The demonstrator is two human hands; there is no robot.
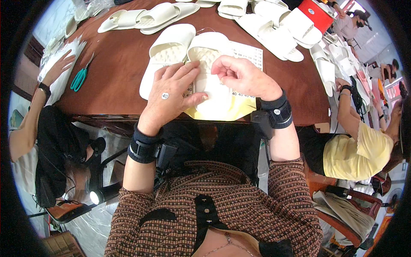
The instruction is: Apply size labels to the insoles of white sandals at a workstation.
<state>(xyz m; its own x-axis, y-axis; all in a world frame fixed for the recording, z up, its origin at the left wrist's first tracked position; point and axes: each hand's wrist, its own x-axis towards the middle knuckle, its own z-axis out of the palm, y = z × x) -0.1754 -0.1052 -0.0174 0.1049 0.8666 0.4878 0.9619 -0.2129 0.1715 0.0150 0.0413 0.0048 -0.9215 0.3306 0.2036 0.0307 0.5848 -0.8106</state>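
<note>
A pair of white slippers lies side by side before me, toes away: the left slipper [172, 39] and the right slipper [209, 44]. Across them rests my left hand [168, 92], palm down with fingers stretched out and a small round sticker on its back. My right hand [252, 79] is over the right slipper's sole, thumb and forefinger pinched together. Whatever they hold, if anything, is too small to make out. Beneath the slippers and my right hand is a white sheet of printed labels [252, 52], with yellow paper [233, 110] showing at the table's near edge.
More white slippers [160, 18] line the far side of the brown table [115, 64], with a red box [315, 17] among those at far right. Teal-handled scissors [79, 78] lie left, near a co-worker's hand [60, 68] on plastic-wrapped material. Another person in yellow [355, 154] works at right.
</note>
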